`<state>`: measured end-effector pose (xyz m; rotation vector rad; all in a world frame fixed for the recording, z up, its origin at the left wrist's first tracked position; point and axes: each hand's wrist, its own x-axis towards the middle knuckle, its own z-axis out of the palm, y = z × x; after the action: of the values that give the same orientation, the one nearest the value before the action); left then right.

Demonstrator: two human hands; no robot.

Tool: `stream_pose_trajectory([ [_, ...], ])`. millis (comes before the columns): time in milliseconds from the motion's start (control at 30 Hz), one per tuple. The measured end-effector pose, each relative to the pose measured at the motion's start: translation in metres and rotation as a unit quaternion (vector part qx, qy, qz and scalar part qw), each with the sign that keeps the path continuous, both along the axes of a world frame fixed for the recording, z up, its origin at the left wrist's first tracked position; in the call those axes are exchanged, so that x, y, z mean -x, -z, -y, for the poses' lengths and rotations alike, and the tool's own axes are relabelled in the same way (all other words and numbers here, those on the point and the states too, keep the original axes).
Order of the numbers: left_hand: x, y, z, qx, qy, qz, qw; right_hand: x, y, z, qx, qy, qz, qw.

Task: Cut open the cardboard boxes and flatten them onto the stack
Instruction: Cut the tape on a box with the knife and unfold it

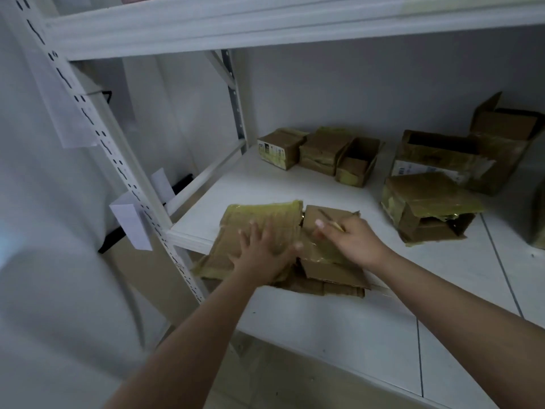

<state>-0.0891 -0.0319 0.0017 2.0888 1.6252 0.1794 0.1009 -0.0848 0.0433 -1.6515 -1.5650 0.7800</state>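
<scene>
A stack of flattened cardboard [330, 276], wrapped in yellowish tape, lies at the front left corner of the white shelf [368, 335]. My left hand [262, 252] presses flat on the top flattened piece [265, 216] with fingers spread. My right hand [351, 237] rests on the brown flap beside it and holds a thin blade-like tool [333, 221], its tip pointing away from me. Several taped cardboard boxes stand further back: a small group [318, 153] at the middle rear and a torn-open box [427, 208] to the right.
Larger open boxes [472, 154] sit at the back right against the wall. A white upright post [124, 169] with slots and paper tags stands on the left. Another shelf [265, 28] runs overhead. Bare shelf surface lies in front of the stack.
</scene>
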Motion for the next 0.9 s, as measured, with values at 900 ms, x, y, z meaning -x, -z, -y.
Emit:
stream_pose_trajectory([
  [900,0.022,0.029,-0.043,-0.056,0.08,-0.134,0.986,0.013,0.072,-0.019,0.061,-0.016,0.379,0.923],
])
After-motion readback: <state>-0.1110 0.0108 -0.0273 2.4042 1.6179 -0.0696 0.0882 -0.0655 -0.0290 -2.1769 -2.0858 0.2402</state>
